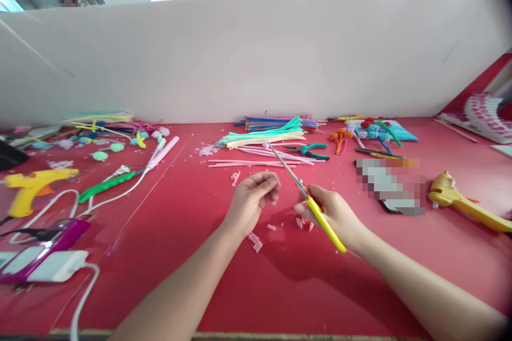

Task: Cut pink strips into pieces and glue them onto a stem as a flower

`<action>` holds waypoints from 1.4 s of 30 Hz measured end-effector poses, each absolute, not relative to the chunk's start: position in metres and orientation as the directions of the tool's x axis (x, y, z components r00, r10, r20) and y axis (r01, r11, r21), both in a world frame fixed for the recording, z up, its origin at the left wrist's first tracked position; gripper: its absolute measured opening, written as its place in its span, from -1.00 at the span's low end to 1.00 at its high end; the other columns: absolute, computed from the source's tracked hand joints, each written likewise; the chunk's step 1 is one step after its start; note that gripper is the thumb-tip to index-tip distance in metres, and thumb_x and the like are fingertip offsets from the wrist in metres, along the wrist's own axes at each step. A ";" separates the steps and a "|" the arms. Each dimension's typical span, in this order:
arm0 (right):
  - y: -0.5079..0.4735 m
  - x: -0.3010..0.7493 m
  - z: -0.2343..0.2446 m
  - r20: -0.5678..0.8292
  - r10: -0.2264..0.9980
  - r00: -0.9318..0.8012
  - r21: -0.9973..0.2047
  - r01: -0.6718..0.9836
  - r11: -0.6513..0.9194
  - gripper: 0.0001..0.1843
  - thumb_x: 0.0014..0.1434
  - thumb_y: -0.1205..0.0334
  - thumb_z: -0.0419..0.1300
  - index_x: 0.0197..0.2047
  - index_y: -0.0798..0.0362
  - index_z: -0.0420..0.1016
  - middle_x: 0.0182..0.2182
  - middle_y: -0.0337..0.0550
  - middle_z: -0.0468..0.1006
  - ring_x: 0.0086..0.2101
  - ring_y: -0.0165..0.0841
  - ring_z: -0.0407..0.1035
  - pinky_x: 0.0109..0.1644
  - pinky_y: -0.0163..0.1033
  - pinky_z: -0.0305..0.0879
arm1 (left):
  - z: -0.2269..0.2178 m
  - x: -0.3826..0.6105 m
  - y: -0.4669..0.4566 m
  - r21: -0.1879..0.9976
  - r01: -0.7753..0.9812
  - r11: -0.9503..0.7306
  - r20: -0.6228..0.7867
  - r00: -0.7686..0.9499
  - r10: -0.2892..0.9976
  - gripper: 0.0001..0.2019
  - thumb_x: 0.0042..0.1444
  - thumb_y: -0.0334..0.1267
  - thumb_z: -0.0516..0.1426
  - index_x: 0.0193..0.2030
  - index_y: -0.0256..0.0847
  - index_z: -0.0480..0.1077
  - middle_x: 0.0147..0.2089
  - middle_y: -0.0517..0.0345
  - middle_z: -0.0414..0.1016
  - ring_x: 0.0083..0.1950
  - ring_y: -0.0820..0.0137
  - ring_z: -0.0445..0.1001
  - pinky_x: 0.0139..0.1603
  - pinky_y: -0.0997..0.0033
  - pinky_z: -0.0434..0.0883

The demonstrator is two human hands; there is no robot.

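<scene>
My right hand (330,210) is wrapped round a pair of yellow-handled scissors (326,225). Their long metal blades point up and away to the left, lying close together. Thumb and fingers of my left hand (256,194) are pinched together just left of the blades; a hint of pale pink shows at the fingertips, too small to name. Below the hands, cut pink scraps (256,242) are scattered on the red table (180,277). Beyond the blade tips lie pink pipe cleaners (250,163) and a bundle of green and cream ones (264,136).
Teal-handled pliers (314,148) lie behind the scissors. To the right are a phone (386,184) and a yellow glue gun (460,202). Leftward are another yellow glue gun (36,184), a green-handled tool (106,186), white cables and a purple power strip (60,240). A white partition (256,58) closes off the back.
</scene>
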State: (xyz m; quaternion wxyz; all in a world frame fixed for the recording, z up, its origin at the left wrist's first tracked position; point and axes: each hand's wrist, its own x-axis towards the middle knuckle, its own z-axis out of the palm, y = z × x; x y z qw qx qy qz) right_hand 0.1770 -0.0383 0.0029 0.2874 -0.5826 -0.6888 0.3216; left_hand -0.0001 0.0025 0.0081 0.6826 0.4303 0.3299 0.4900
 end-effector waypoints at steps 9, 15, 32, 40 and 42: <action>-0.037 0.173 0.003 0.005 0.994 -0.111 -0.892 0.449 0.055 -0.83 0.04 0.11 0.03 -0.37 0.03 0.23 -0.62 -0.32 0.38 -0.61 -0.44 0.30 -0.56 -0.38 0.12 | 0.008 0.003 -0.002 0.914 -0.314 0.258 -0.100 0.441 0.892 -0.86 -0.05 -0.25 0.17 -0.39 -0.31 0.39 -0.49 0.16 0.37 -0.55 0.58 0.30 -0.54 0.58 0.23; -0.040 0.169 0.015 -0.092 0.987 -0.132 -0.964 0.260 -0.055 -0.82 0.03 0.13 0.04 -0.46 0.07 0.26 -0.75 -0.38 0.26 -0.72 -0.51 0.20 -0.65 -0.41 0.11 | 0.005 0.009 -0.010 0.953 -0.081 0.293 -0.185 0.609 0.771 -0.82 -0.02 -0.22 0.14 -0.47 -0.31 0.39 -0.55 0.15 0.36 -0.56 0.55 0.28 -0.56 0.57 0.21; -0.036 0.175 0.009 -0.016 0.998 -0.060 -0.930 0.367 0.007 -0.79 0.00 0.08 0.07 -0.46 0.06 0.27 -0.70 -0.36 0.28 -0.68 -0.51 0.18 -0.63 -0.41 0.06 | 0.002 0.010 -0.010 0.993 -0.066 0.094 -0.060 0.399 0.915 -0.84 -0.07 -0.20 0.16 -0.48 -0.28 0.40 -0.59 0.19 0.38 -0.58 0.52 0.31 -0.54 0.52 0.25; -0.033 0.178 0.002 0.051 0.993 -0.109 -0.683 0.721 0.115 -0.75 -0.01 0.02 0.06 -0.51 0.02 0.21 -0.67 -0.29 0.38 -0.63 -0.43 0.24 -0.55 -0.37 0.03 | 0.003 0.002 0.002 0.943 -0.326 0.071 -0.026 0.142 0.990 -0.86 -0.10 -0.26 0.18 -0.41 -0.30 0.42 -0.48 0.12 0.46 -0.54 0.52 0.34 -0.53 0.52 0.27; -0.033 0.177 0.000 0.046 0.994 -0.104 -0.688 0.718 0.107 -0.74 0.00 0.03 0.06 -0.54 0.02 0.17 -0.68 -0.30 0.38 -0.63 -0.44 0.24 -0.55 -0.37 0.03 | 0.004 0.002 0.001 0.952 -0.302 0.048 -0.004 0.143 0.990 -0.86 -0.08 -0.25 0.17 -0.41 -0.29 0.41 -0.48 0.12 0.45 -0.54 0.52 0.34 -0.52 0.52 0.28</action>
